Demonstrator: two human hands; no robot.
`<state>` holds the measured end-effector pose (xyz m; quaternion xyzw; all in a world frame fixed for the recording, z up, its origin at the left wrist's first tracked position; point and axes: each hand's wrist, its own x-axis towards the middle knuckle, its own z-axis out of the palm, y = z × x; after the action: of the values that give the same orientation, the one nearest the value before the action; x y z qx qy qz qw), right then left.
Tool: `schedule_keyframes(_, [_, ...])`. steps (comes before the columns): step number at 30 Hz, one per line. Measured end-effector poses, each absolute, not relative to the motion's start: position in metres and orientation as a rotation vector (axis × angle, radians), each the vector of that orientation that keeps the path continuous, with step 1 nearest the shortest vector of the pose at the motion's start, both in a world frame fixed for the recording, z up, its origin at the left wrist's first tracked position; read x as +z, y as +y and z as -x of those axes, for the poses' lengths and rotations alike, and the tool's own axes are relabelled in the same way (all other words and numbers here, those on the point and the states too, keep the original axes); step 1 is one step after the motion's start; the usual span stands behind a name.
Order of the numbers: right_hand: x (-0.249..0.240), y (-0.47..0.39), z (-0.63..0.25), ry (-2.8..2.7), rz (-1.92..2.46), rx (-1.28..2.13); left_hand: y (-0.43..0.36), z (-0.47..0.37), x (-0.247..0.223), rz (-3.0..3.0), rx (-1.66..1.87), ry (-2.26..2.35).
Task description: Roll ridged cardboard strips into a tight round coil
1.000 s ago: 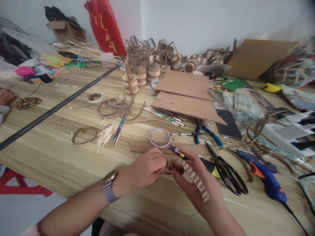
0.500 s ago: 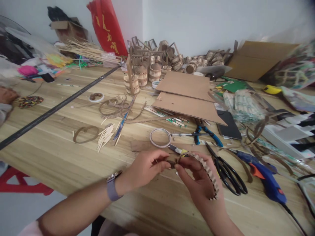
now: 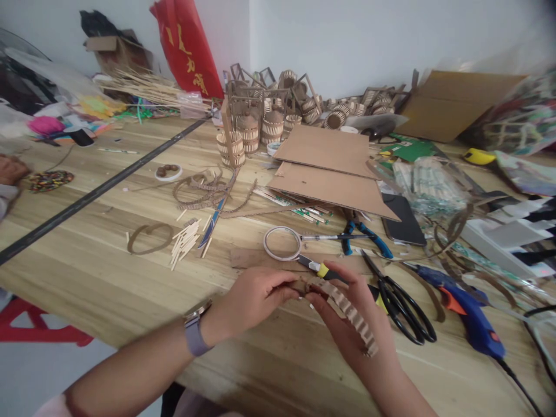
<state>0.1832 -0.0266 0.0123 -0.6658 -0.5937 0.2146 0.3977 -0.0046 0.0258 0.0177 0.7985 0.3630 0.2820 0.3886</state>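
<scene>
A curved strip of corrugated cardboard arcs over the palm of my right hand, whose thumb and fingers hold it near its far end. My left hand, with a watch on the wrist, pinches the brown end of the same strip. The two sets of fingertips nearly meet there, and they partly hide that end. Just beyond my right hand lies a utility knife, partly covered by it. Black-handled scissors rest to its right.
A blue glue gun lies at right, near blue-handled pliers. Ahead are a tape roll, cardboard sheets and small slatted buckets. Cut sticks are at left. Another person's hand shows at the far left edge.
The cardboard strip has tilted, showing more of its outer ridged side. My right index finger has lifted and straightened; my left hand has shifted slightly left.
</scene>
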Motion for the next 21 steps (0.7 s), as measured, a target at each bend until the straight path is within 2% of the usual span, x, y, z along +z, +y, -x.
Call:
schedule_keyframes(7, [-0.008, -0.024, -0.195, -1.896, 1.407, 0.503, 0.025, 0.006, 0.012, -2.178, 0.666, 0.835])
schedule_keyframes(11, [-0.007, -0.024, -0.191, -1.850, 1.386, 0.559, 0.025, 0.006, 0.013, -2.150, 0.631, 0.857])
schedule_keyframes(15, [-0.004, -0.024, -0.186, -1.596, 1.537, 0.634, 0.023, 0.003, 0.012, -1.788, 0.687, 0.942])
schedule_keyframes(21, [-0.005, -0.023, -0.184, -1.490, 1.458, 0.690, 0.021, -0.004, 0.006, -1.368, 0.685, 0.895])
